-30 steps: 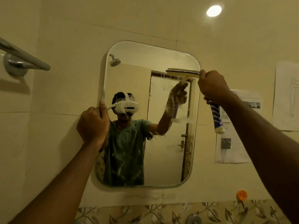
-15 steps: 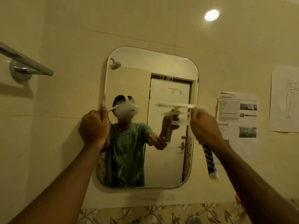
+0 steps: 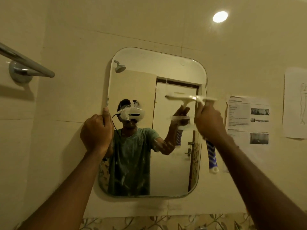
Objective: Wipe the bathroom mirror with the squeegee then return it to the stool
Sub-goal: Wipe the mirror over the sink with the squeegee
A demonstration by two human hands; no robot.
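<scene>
A rounded rectangular mirror (image 3: 159, 73) hangs on the cream tiled wall. My right hand (image 3: 210, 123) grips a squeegee (image 3: 211, 156) by its blue-and-white patterned handle, whose end sticks out below my fist. The cream blade (image 3: 191, 98) lies level against the right half of the glass, about mid-height. My left hand (image 3: 96, 131) grips the mirror's left edge, thumb up along the rim. The glass reflects a person and a door. The stool is out of view.
A chrome towel rail (image 3: 26, 63) juts from the wall at upper left. Printed paper sheets (image 3: 249, 120) are stuck to the wall right of the mirror, another (image 3: 295, 103) at the far right edge. A leaf-patterned tile border (image 3: 166, 221) runs below.
My right hand pulled the squeegee blade down the right side of the mirror, from near the top to about mid-height. My left hand stayed on the mirror's left edge.
</scene>
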